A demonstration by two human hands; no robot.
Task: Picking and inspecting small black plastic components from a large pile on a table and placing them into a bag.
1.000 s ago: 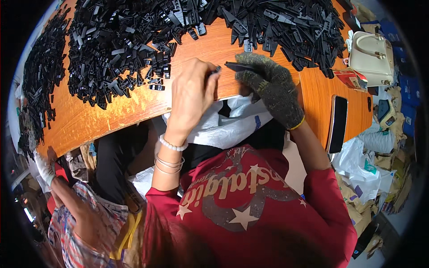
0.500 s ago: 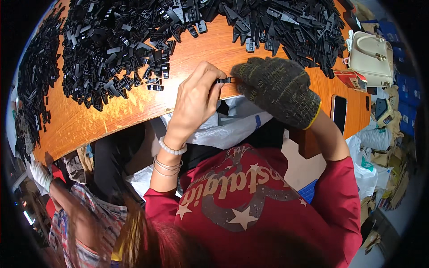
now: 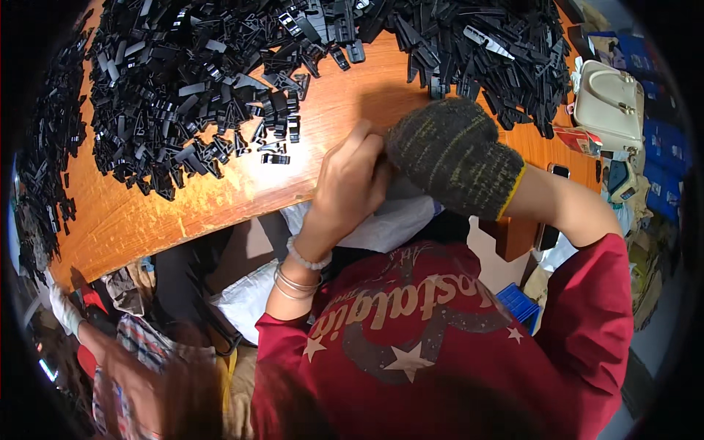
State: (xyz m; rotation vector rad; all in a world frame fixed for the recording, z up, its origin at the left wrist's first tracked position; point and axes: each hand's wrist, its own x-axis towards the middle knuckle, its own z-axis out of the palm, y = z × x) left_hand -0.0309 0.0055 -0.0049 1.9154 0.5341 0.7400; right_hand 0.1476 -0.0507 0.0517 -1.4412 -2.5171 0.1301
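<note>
Counter (image 3: 334,110): orange-brown wood grain, near edge curved by the lens, finish worn to yellow patches at your left. Upon it, small black plastic pieces (image 3: 183,84), one broad heap, far left-centre; long black pieces (image 3: 484,62), one heap, far right-centre, a paler one lying on top; a further dark heap (image 3: 45,165) along the left end. One loose black clip (image 3: 276,158), just off the near edge of the broad heap, to the left of your hands. At the right end: cream handbag (image 3: 609,106) with handle; red packet (image 3: 579,139) just beside it; dark phone (image 3: 561,171), partly covered by your right forearm. Below the near edge, white sacking (image 3: 400,220); lower right, blue crate (image 3: 517,302); beyond the counter's right end, blue bundles (image 3: 664,147). At lower left, a co-worker's white-gloved hand (image 3: 66,312). Your left hand (image 3: 350,176): bare, back turned up, fingers curled inward, beaded bracelet (image 3: 308,257) and thin bangles at the wrist. Your right hand (image 3: 455,154): dark knit glove flecked yellow, yellow cuff, reaching inward from the right with its back uppermost. Both meet above the counter's near edge, fingertips close together; how far each is open, and any piece between them, cannot be told.
</note>
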